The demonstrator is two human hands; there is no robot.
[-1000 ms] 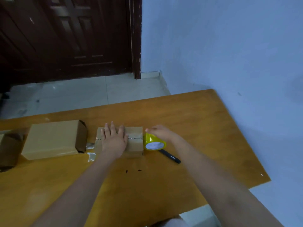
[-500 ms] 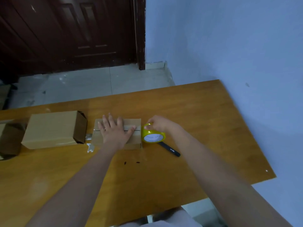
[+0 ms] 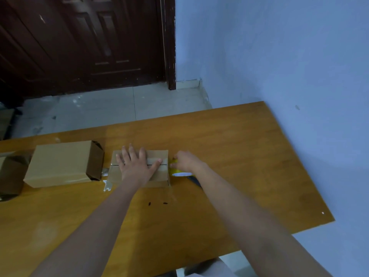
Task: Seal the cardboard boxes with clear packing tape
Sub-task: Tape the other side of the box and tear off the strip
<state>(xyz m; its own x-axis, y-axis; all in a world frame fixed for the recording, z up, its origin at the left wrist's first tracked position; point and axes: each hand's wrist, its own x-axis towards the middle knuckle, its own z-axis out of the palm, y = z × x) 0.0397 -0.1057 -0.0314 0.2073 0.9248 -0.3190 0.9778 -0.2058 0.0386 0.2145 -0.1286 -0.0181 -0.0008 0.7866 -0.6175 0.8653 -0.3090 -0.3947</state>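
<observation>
Box (image 3: 157, 156) under flat left hand (image 3: 135, 166); right hand (image 3: 185, 160) grips tape roll (image 3: 178, 172).

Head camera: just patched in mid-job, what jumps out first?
At the table's middle, the left hand presses flat on a small cardboard box, while the right hand grips a yellow tape roll at the box's right end. A larger box lies to the left, its dark end flap facing the small one.

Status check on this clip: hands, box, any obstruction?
Left hand flat on small box. Right hand grips tape roll at box's right edge. Nothing obstructing.
</observation>
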